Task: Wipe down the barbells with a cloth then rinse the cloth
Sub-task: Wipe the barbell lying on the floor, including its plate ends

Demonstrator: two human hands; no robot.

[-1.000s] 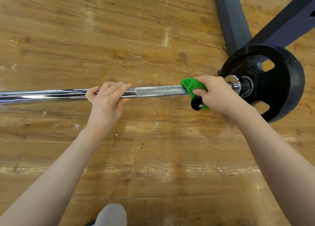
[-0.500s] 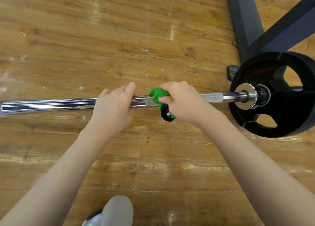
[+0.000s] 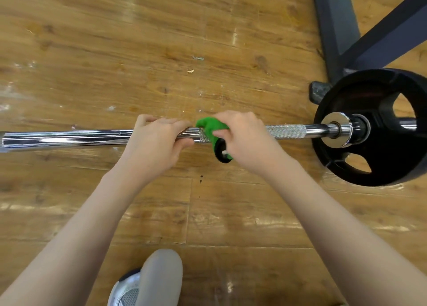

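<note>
Chrome bar: a long polished barbell [image 3: 69, 139] runs level across the view from the left edge to the right, above a wooden plank floor [image 3: 115, 40]. Its left stretch is smooth and mirror-bright; further right it has a dull, knurled section.
Left hand: the left hand [image 3: 157, 144] is wrapped over the bar near the middle of the view, fingers curled over the top and thumb under, gripping the metal directly.
Cloth: a bright green cloth [image 3: 211, 130] with a black edge is draped over the bar just to the right of the left hand, almost touching its fingertips. It lies on the start of the knurled section, and a fold hangs down below the bar.
Right hand: the right hand [image 3: 245, 141] is closed around the cloth and the bar together, fingers over the top, pressing the fabric onto the metal. Most of the cloth is hidden under this hand; only its left end shows.
Bare knurling: a textured stretch of bar is exposed to the right of the right hand.
Weight plate: a black plate [image 3: 379, 167] with cut-out grips sits on the bar's right end, behind a shiny collar [image 3: 337, 130].
Rack: dark metal frame legs [image 3: 332, 28] stand on the floor behind the plate.
Bottom edge: a knee and a pale shoe [image 3: 124, 292] of the person.
</note>
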